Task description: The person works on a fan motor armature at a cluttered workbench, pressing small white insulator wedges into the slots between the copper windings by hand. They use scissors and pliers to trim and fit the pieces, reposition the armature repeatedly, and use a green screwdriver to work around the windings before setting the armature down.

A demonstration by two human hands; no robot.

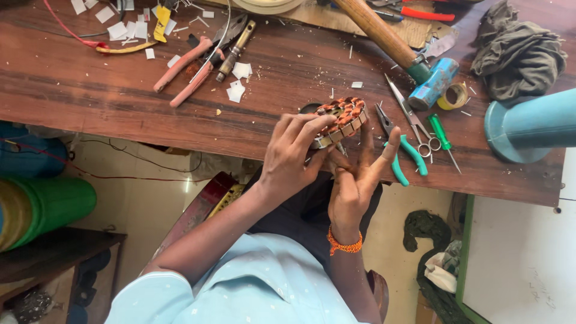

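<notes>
Both hands are up at the near edge of the wooden workbench (90, 90), and between them sits a round motor stator (341, 122) with copper-coloured windings packed around its ring. The left hand (292, 157) is closed on it, fingers curled over the left rim and gripping the metal core. The right hand (355, 180) comes up from below, thumb and lower fingers pressed under the stator while the index and another finger stand straight and spread, so it props and steadies more than it clamps. Looking at the coils, the ring appears wound the whole way round on the side that faces the camera; whether any slot on the far side is bare, I cannot tell. White paper scraps (237, 81) lie scattered over the bench, which suggests insulation cutting is largely behind this stage. No tool is in hand: the green-handled pliers (403, 151) lie just right of the stator, the scissors (413, 120) beside them, the pink-handled pliers (187, 69) well off to the left, and a hammer (396, 48) further back.
</notes>
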